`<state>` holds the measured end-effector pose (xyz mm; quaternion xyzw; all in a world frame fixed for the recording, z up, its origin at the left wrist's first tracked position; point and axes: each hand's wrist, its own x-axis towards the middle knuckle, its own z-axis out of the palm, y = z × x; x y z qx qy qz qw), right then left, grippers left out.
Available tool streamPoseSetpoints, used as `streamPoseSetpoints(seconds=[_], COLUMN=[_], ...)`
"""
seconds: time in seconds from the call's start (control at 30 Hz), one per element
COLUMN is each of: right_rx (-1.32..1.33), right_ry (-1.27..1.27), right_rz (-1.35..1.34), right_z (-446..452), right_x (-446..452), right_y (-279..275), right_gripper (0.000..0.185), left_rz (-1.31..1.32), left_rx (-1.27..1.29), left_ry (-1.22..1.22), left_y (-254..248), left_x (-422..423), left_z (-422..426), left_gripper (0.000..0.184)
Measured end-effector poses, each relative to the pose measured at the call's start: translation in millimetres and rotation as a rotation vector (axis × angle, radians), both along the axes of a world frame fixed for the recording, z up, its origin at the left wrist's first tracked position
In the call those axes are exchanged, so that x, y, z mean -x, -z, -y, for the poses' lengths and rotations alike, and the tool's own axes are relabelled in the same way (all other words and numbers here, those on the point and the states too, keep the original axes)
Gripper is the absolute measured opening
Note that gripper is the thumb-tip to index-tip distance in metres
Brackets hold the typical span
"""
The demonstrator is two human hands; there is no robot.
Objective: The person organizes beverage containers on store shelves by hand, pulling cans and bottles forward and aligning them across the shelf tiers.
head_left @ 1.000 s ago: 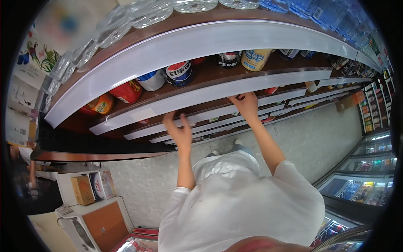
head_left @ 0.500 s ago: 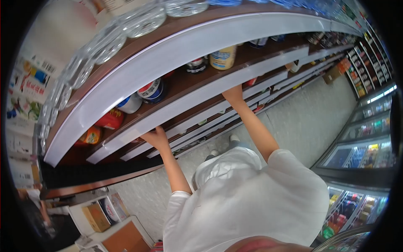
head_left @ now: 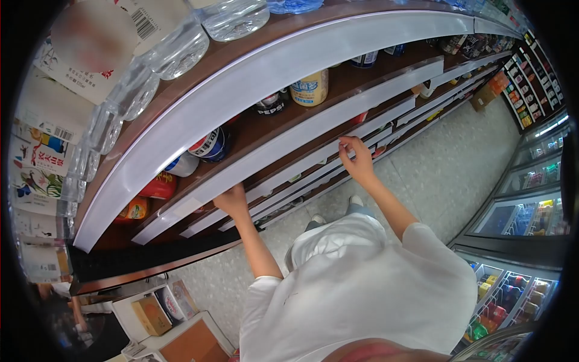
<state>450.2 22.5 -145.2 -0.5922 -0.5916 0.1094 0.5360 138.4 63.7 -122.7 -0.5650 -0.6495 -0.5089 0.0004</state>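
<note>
My left hand [head_left: 232,201] reaches in below the long white front strip [head_left: 265,149] of a shelf; the strip hides its fingers, and whatever they touch is out of sight. Just outside the lower shelf edge hovers my right hand [head_left: 357,160], loosely curled with thumb and fingers apart and no object visible in it. On the shelf above the hands stand a black Pepsi can [head_left: 269,106], a pale yellow container [head_left: 310,88], a blue can [head_left: 211,147], a red can [head_left: 159,185] and an orange can [head_left: 133,209].
Clear bottles [head_left: 232,21] and white printed packs [head_left: 78,75] line the top shelf. Glass-door drink fridges [head_left: 518,217] stand along the right side. Grey floor [head_left: 434,157] runs between. Cardboard boxes [head_left: 151,317] sit at lower left, near another person's arm [head_left: 78,314].
My right hand has come out from under the shelf strip and moved lower, into view. My left hand remains under the strip, slightly shifted. The view has tilted a little.
</note>
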Motion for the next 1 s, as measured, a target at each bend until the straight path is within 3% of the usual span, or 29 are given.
streamPoseSetpoints(seconds=[0.17, 0.23, 0.47, 0.8, 1.0], right_rx=[0.047, 0.092, 0.171, 0.268, 0.328], right_ry=[-0.096, -0.133, -0.211, -0.307, -0.411], right_rz=[-0.04, -0.054, -0.093, -0.125, -0.09], right_z=[7, 12, 30, 41, 36], right_x=[-15, -22, -51, -104, -123], right_y=[10, 11, 15, 24, 25], right_gripper=[0.017, 0.016, 0.017, 0.016, 0.017], left_rz=[0.148, 0.268, 0.315, 0.226, 0.081], left_rx=[0.082, 0.017, 0.029, 0.063, 0.017], left_ry=[0.128, 0.297, 0.49, 0.534, 0.361], left_y=[0, -1, 4, 4, 12], left_x=[-73, -103, -175, -240, -250], left_z=[5, 2, -11, -5, 13], left_gripper=[0.043, 0.04, 0.044, 0.042, 0.045])
